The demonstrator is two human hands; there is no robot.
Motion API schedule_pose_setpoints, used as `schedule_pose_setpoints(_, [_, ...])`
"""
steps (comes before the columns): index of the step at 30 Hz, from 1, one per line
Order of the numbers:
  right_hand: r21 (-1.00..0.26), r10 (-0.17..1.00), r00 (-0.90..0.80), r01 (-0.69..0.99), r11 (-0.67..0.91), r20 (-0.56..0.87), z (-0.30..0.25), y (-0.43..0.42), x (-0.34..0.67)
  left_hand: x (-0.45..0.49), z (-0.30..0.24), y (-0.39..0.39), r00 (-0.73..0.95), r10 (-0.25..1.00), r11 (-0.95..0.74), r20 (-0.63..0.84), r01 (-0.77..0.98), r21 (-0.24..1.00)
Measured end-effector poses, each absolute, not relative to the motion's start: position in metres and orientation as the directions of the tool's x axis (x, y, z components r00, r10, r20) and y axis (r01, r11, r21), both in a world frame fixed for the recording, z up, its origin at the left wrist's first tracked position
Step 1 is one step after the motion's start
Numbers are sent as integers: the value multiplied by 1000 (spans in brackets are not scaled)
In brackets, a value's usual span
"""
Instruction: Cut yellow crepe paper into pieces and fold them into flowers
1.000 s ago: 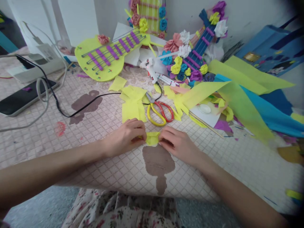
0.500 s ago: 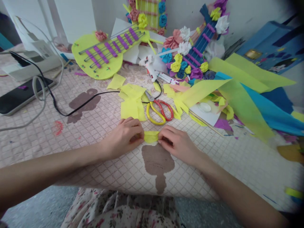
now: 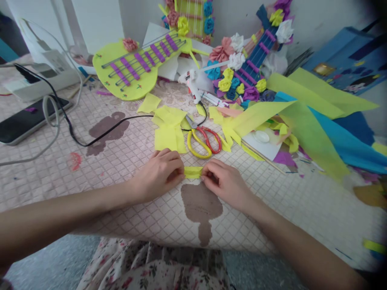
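A small strip of yellow crepe paper (image 3: 193, 172) is stretched between my two hands, low over the patterned tablecloth (image 3: 133, 217). My left hand (image 3: 165, 171) pinches its left end, and my right hand (image 3: 225, 181) pinches the right end. The strip looks folded lengthwise; its ends are hidden by my fingers. Just beyond my hands lie cut yellow paper pieces (image 3: 169, 139) and a pair of scissors (image 3: 199, 141) with one yellow and one red handle. Farther back a white glue gun (image 3: 192, 86) rests on the table.
A yellow paper guitar (image 3: 127, 74) with purple bars leans at the back left. Behind the glue gun stands a blue guitar (image 3: 254, 64) with paper flowers. Long crepe sheets (image 3: 317, 129) spread to the right. A phone (image 3: 30, 121) and a black cable (image 3: 105, 137) lie on the left.
The yellow strip between my hands looks narrower, with its lower edge drawn up. Both hands stay in nearly the same place, still pinching its ends.
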State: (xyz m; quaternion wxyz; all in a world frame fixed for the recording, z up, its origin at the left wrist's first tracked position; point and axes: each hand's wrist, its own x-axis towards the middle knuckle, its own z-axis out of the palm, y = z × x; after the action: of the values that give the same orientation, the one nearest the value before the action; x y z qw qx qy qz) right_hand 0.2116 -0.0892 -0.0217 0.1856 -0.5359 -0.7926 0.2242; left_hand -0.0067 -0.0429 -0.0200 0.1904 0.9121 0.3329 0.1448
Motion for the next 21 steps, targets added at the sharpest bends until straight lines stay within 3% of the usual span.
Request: schedule_pose_setpoints(21, [-488, 954, -286, 822, 294, 93, -25, -91, 204, -3, -23, -43, 725, 670, -721, 160, 582, 376])
